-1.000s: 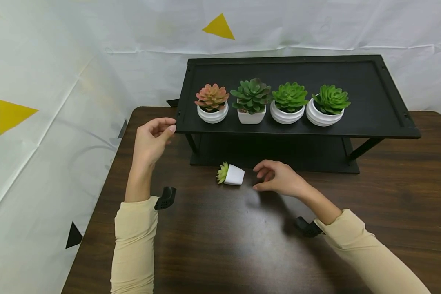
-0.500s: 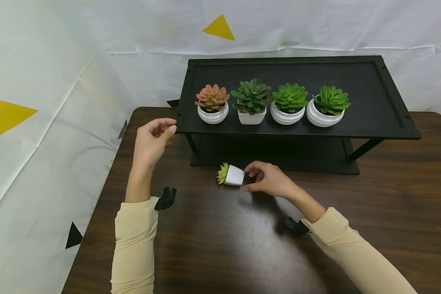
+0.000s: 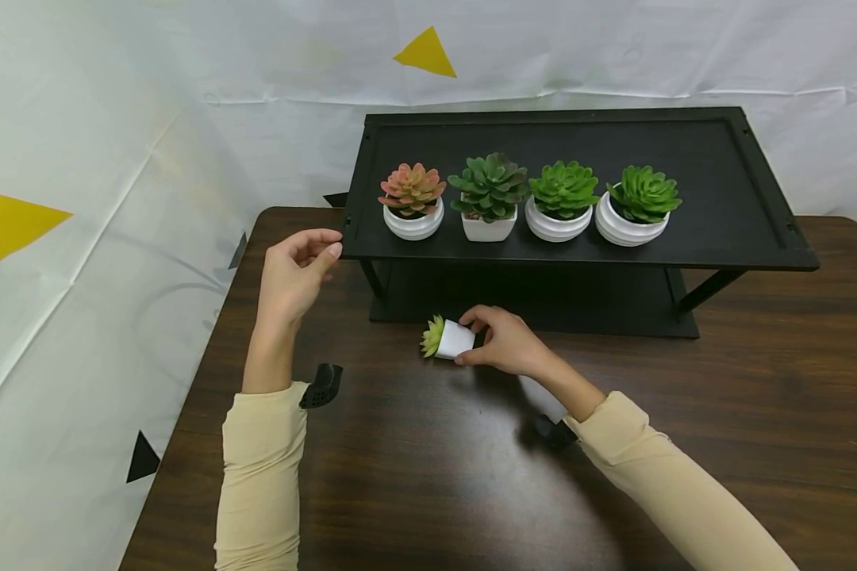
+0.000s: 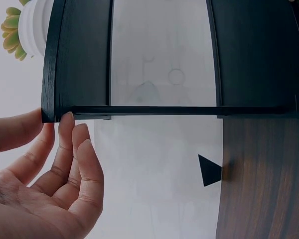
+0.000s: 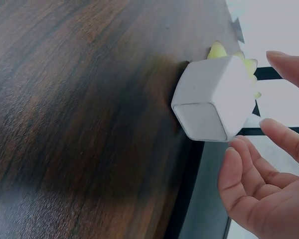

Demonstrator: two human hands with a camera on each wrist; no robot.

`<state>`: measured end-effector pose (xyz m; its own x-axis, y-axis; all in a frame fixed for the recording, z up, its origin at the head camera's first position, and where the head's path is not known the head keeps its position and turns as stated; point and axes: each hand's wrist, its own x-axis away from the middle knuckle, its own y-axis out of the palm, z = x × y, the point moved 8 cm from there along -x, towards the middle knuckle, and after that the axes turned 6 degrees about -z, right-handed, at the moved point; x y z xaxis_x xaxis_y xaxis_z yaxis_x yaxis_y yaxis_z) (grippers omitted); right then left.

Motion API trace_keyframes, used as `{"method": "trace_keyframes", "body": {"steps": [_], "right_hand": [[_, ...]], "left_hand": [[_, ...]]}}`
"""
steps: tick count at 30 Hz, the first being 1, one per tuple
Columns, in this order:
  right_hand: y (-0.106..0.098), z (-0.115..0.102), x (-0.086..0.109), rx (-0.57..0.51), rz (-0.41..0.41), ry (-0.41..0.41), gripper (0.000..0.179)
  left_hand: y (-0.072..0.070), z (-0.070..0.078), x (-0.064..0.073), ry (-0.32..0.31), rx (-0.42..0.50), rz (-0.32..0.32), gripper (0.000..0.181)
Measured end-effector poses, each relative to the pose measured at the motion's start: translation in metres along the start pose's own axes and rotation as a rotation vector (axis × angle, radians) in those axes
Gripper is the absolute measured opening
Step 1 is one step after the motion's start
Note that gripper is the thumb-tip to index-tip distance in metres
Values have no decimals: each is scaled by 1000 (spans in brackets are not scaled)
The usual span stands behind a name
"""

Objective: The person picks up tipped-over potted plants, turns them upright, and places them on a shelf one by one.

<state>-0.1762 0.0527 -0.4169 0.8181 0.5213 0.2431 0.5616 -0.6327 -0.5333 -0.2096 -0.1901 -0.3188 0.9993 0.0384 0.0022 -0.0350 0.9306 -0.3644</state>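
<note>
On the table in front of the black two-tier shelf (image 3: 707,182) a small potted succulent (image 3: 455,339) lies on its side, its yellow-green leaves pointing left. My right hand (image 3: 507,342) reaches around the base end of its white square pot, thumb and fingers spread. The right wrist view has the pot (image 5: 209,94) base-on, with fingertips close beside it and the thumb (image 5: 291,69) apart from it. With thumb and fingertips, my left hand (image 3: 289,277) pinches the front left corner of the shelf's top board, also plain in the left wrist view.
Several succulents in white pots stand in a row along the top board: a pinkish one (image 3: 413,190), a dark green one (image 3: 489,190) and bright green ones (image 3: 563,194) to the right. Behind the brown wooden table (image 3: 428,476) hangs white sheeting (image 3: 293,47).
My right hand has moved left to the fallen succulent, its fingertips now at the pot's base end. The left hand has stayed at the shelf corner, and the plants have not moved.
</note>
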Motion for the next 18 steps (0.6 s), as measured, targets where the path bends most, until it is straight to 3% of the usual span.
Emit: {"method": "trace_keyframes", "body": {"steps": [18], "right_hand": [[11,1,-13,65,109,32,54]], "left_hand": [[0,-1,0,4,-11,0,24]]}}
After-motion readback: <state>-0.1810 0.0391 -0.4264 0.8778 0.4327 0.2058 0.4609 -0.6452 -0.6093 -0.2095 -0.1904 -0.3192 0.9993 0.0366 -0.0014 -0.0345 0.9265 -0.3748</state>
